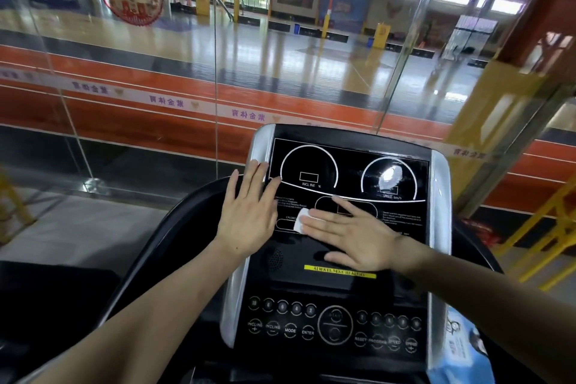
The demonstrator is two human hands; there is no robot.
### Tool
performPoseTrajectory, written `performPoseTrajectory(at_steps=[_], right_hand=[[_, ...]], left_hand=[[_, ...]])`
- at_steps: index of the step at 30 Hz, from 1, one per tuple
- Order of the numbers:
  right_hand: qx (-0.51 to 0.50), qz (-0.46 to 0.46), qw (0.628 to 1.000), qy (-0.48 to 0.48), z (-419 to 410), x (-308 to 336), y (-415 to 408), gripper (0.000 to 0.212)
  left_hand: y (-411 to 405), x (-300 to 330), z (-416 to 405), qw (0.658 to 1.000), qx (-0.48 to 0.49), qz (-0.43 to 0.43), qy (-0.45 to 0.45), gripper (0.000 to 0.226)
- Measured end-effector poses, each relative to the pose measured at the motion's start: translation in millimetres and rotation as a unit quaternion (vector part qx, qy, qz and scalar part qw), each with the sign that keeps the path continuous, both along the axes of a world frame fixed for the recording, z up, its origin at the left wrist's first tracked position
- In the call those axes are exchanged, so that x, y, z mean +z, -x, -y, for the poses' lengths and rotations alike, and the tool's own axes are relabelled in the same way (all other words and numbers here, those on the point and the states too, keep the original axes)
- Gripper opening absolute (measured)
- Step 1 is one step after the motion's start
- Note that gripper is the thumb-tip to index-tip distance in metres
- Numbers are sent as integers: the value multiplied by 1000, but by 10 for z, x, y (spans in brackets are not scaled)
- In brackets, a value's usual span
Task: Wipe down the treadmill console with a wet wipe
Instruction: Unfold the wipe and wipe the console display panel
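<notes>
The treadmill console is a black glossy panel with two white dial outlines, silver side trims and a button field lower down. My right hand lies flat on the panel's middle, fingers straight, pressing a small white wet wipe whose edge peeks out under the fingertips. My left hand rests flat with straight fingers on the console's left edge, over the silver trim.
A blue-and-white wipe packet sits at the console's lower right. Black handrails curve around both sides. A glass wall stands just beyond the console, with a sports hall behind it. Yellow railings are at the right.
</notes>
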State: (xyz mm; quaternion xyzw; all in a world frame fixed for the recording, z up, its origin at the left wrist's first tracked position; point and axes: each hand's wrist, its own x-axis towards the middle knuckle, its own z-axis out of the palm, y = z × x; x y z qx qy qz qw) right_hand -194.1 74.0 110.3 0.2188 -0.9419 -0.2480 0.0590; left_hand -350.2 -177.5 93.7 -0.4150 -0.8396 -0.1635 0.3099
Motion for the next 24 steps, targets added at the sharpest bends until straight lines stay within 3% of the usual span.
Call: performPoseTrajectory(at_steps=[8, 14, 20, 24], right_hand=[[-82, -83, 993, 14, -591, 825, 441, 69], [-77, -91, 990, 72, -430, 441, 255, 71], [-7, -51, 997, 58, -248, -133, -283, 71], [17, -36, 999, 25, -321, -42, -268, 71]], left_hand=[[-186, 305, -279, 1000, 8, 2, 19, 51], [-255, 323, -380, 999, 14, 7, 31, 53], [-252, 275, -377, 999, 28, 9, 39, 55], [-252, 287, -387, 999, 32, 11, 29, 55]])
